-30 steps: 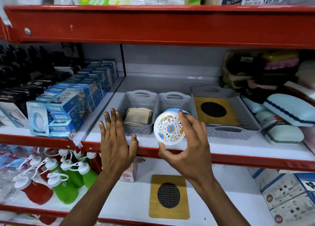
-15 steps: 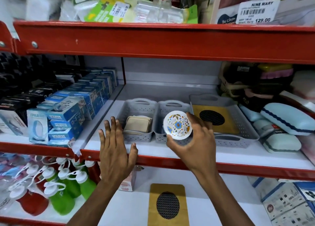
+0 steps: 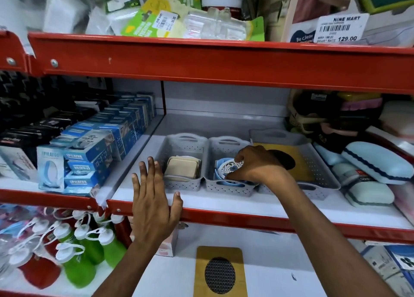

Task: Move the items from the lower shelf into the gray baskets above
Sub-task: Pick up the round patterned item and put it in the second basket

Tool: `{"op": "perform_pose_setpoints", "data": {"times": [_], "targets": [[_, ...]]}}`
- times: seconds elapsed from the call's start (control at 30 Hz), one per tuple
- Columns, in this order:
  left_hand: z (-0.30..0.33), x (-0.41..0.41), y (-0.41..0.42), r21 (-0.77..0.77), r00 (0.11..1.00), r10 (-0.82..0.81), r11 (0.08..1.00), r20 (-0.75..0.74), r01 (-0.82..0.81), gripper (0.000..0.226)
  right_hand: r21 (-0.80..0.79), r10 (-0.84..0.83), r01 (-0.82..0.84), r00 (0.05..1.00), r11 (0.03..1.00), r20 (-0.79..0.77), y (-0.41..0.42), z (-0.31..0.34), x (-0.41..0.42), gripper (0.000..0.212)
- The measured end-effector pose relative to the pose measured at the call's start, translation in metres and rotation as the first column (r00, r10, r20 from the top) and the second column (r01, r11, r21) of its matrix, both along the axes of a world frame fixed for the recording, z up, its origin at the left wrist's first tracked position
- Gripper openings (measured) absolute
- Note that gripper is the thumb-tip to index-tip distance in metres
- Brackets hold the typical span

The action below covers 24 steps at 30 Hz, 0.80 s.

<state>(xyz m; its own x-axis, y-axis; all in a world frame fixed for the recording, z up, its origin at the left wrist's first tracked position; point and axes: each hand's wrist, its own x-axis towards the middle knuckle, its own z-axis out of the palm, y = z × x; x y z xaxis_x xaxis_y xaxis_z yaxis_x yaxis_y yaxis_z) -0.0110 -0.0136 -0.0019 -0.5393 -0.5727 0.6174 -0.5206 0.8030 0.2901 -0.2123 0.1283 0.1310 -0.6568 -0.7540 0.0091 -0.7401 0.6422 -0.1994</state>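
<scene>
Two hands work at a red-edged store rack. Nearest the camera, on the white lower shelf (image 3: 280, 272), lies a tan wooden board with a dark round mesh insert (image 3: 220, 274), flat and alone in the middle. To its left stand green and red squeeze bottles (image 3: 76, 252) with white caps.

Just above, the left hand (image 3: 152, 198) is spread wide and flat, fingers splayed, palm against the red front lip of the middle shelf (image 3: 246, 220), holding nothing.

Farther in, three gray baskets sit side by side on that shelf. The left basket (image 3: 177, 186) holds a stack of beige square pads (image 3: 182, 168). The right hand (image 3: 257, 164) reaches down into the middle basket (image 3: 226, 188), its fingers closed around a round floral-patterned disc (image 3: 231, 164), which is tilted inside the basket over a light blue round piece (image 3: 220, 175). The larger right basket (image 3: 322, 175) carries another tan board with a dark mesh circle, partly hidden by the wrist.

Blue boxes (image 3: 89, 160) crowd the shelf at left; pale blue cases (image 3: 376, 162) lie at right. Above, the top shelf bears packets and a price label (image 3: 342, 28).
</scene>
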Motion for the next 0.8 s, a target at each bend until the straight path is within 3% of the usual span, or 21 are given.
{"op": "perform_pose_setpoints", "data": {"times": [0.4,0.67,0.8], "targets": [[-0.001,0.000,0.000,0.005,1.000,0.002,1.000,-0.001,-0.002,0.089,0.130,0.105,-0.110,0.993,0.985,0.047,0.007,-0.009,-0.002,0.035],[-0.002,0.001,0.000,0.011,1.000,-0.006,1.000,-0.007,0.006,0.090,0.149,0.112,-0.125,0.989,0.981,0.093,0.020,-0.018,0.015,0.054],[-0.001,0.002,0.001,-0.001,1.000,-0.018,1.000,-0.019,0.018,0.089,0.044,0.127,-0.127,0.992,0.991,0.019,0.029,-0.025,0.020,0.058]]}}
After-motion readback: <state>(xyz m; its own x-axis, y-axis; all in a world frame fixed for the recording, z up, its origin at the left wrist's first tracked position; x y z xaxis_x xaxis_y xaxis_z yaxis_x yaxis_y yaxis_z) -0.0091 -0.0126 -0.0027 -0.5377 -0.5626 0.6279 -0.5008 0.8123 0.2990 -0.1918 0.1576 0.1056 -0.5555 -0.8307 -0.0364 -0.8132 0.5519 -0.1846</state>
